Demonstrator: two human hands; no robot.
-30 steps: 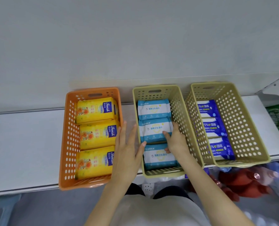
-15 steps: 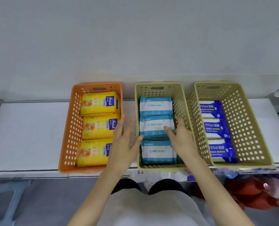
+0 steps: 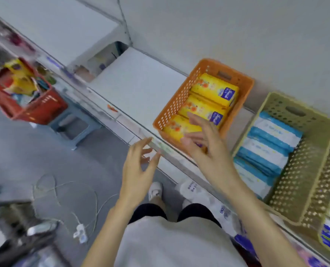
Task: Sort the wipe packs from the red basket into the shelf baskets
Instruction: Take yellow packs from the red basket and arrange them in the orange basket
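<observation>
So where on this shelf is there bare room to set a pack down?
The shelf is bare left of the orange basket, back to the corner. The orange basket is full of yellow packs; blue packs crowd the beige basket.

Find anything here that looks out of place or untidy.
A power strip and loose cables lie across the floor, a likely trip hazard. Packs in the red basket lie jumbled, unlike the neat row in the orange basket.
</observation>
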